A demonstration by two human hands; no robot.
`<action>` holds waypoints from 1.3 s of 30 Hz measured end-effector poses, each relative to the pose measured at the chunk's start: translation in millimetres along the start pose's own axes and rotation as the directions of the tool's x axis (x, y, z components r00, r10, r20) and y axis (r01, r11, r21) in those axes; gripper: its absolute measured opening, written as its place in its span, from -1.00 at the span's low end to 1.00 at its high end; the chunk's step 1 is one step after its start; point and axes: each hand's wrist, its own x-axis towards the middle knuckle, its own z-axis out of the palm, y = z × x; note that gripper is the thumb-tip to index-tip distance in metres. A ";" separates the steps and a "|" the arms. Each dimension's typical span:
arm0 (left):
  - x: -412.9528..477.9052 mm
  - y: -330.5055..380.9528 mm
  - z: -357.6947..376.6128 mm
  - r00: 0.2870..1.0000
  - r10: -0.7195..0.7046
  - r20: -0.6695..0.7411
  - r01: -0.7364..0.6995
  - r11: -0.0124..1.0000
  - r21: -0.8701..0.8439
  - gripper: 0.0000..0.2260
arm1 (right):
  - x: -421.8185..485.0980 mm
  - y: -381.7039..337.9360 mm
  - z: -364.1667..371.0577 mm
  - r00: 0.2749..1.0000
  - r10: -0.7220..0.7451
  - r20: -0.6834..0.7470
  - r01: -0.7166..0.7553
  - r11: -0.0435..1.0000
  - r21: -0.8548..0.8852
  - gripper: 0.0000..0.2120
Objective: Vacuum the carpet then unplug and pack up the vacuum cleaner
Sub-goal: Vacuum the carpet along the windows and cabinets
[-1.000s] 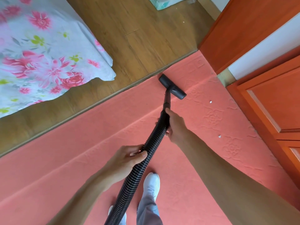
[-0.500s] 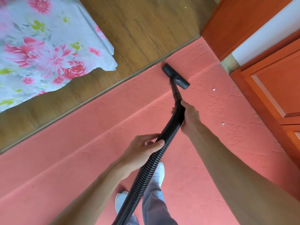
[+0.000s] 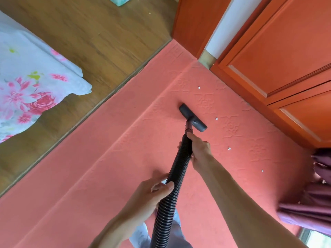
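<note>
Right hand [image 3: 200, 151] gripping the vacuum hose [image 3: 176, 176] near the nozzle [image 3: 193, 119], left hand [image 3: 154, 192] curled round the hose lower down, nozzle flat on the carpet [image 3: 89, 185], white scraps [image 3: 229, 148] on the carpet right of the nozzle

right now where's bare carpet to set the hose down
Bare carpet runs wide between the wood floor edge and the hose. Right of the floor nozzle it is crowded: white scraps dot the strip toward the orange wooden doors and purple curtain.
</note>
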 end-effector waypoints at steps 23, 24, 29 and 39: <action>167.6 109.8 72.1 0.990 0.077 -0.121 -0.071 0.996 0.058 -0.85 | 156.2 -159.3 7.2 0.982 -0.191 0.010 0.185 0.935 -0.304 -0.82; 174.8 117.0 76.2 0.989 0.080 -0.125 -0.071 0.995 0.070 -0.85 | 160.5 -168.9 7.6 0.981 -0.195 0.012 0.190 0.935 -0.299 -0.83; 183.9 133.4 84.7 0.992 -0.007 -0.123 0.010 1.000 0.022 -0.85 | 166.9 -184.2 -1.2 0.985 -0.171 0.000 0.163 0.938 -0.306 -0.85; 140.8 131.0 67.5 0.970 -0.219 0.102 0.203 0.968 0.145 -0.66 | 128.3 -133.5 -50.7 0.994 0.093 0.050 -0.076 0.959 -0.272 -0.62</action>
